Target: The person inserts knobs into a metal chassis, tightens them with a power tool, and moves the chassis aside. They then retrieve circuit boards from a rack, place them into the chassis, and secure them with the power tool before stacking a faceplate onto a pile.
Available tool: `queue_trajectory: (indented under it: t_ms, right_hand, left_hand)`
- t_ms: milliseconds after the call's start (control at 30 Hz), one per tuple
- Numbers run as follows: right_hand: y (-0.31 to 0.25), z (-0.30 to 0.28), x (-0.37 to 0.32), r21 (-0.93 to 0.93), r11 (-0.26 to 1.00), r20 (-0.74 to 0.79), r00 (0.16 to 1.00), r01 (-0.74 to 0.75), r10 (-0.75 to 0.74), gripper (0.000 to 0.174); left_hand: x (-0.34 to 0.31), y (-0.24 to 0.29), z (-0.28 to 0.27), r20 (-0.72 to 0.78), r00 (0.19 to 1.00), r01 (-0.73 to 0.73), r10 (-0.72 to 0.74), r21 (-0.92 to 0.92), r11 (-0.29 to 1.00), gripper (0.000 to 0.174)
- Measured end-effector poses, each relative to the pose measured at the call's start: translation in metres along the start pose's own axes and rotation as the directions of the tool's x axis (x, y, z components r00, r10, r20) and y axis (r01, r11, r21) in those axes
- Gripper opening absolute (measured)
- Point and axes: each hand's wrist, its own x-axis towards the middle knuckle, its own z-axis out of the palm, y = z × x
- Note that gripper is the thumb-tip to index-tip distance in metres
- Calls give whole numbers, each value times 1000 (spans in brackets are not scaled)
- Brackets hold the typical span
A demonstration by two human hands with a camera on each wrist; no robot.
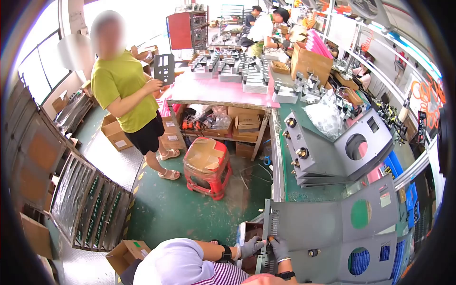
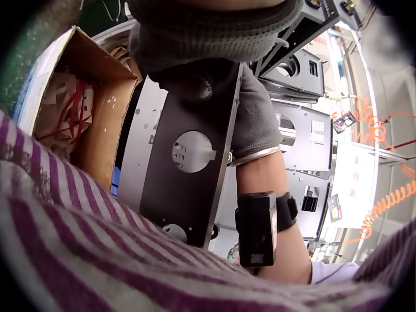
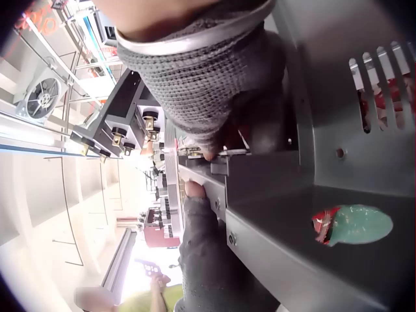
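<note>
Both hands wear grey knit gloves with bare fingertips. My left hand (image 1: pixel 251 248) grips the edge of a bent grey sheet-metal panel (image 2: pixel 175 188) with a round cutout; its thumb lies on the dark face in the left wrist view. My right hand (image 1: pixel 280 249) is at the same panel's flange, close to the left. In the right wrist view the right hand's curled fingers (image 3: pixel 214 91) are at the flange corner, and a left fingertip (image 3: pixel 194 188) touches the edge just below. Whatever lies between the right fingertips is hidden. Slots and an oval hole show in the panel.
Larger grey panels (image 1: pixel 308 223) with round cutouts lie on the bench to the right. Behind them stand stacked housings (image 1: pixel 327 152) with brass fittings. An open carton (image 2: pixel 97 123) sits beside my left hand. A red stool (image 1: pixel 207 168) and a person holding a plate (image 1: pixel 164 70) are beyond.
</note>
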Motion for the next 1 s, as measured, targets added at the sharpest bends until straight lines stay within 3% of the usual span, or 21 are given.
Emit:
queue_trajectory:
  t_ms: [100, 167, 200, 333, 400, 433, 467, 600, 700, 733, 833, 900, 933, 1000]
  right_hand:
    - [-18, 3, 6, -138, 933, 47, 939, -331, 340, 30]
    - [4, 7, 16, -438, 875, 3, 972, -209, 233, 39]
    - [18, 10, 21, -575, 805, -5, 985, -146, 175, 43]
    - [43, 8, 20, -490, 871, -47, 998, 12, -40, 48]
    - [33, -9, 13, -55, 987, 186, 970, -148, 156, 49]
    - [27, -15, 9, 156, 951, 323, 924, -267, 206, 50]
    - [28, -14, 9, 171, 940, 317, 920, -295, 231, 53]
    - [16, -8, 28, -282, 868, 297, 824, -408, 483, 53]
    - [21, 0, 29, -630, 771, 84, 979, -94, 188, 57]
    - [37, 3, 28, -628, 776, 25, 998, 63, -61, 57]
    - [68, 2, 33, -217, 972, 12, 996, -86, 91, 59]
    - [41, -7, 24, -2, 918, 146, 908, -396, 392, 59]
    - [31, -14, 16, 82, 829, 232, 819, -553, 524, 60]
    - [39, -10, 17, -195, 919, 108, 923, -343, 368, 60]
  left_hand:
    - [18, -23, 4, -32, 998, -45, 46, 36, 998, 71]
    - [11, -14, 4, -46, 998, -33, 36, 62, 998, 71]
    - [29, -35, 8, -64, 995, -71, 76, 66, 995, 71]
    - [20, -22, 4, -6, 1000, -27, 28, 41, 999, 72]
    - [8, -9, 2, -32, 997, -68, 70, 59, 996, 71]
    - [3, -5, 1, -43, 995, -86, 90, 70, 994, 70]
    - [9, -12, 3, -56, 992, -104, 109, 85, 991, 71]
    - [4, -6, 2, -33, 996, -86, 89, 63, 994, 70]
    - [-4, 6, 0, -27, 999, -37, 39, 76, 996, 70]
    - [-2, 3, 1, -30, 997, -67, 68, 59, 996, 70]
    - [42, -47, 9, -70, 974, -210, 216, 78, 975, 70]
    - [40, -44, 7, -55, 983, -174, 178, 61, 983, 69]
    - [26, -30, 7, -46, 988, -145, 147, 34, 989, 69]
    - [-8, 6, 1, -18, 997, -71, 71, -15, 997, 69]
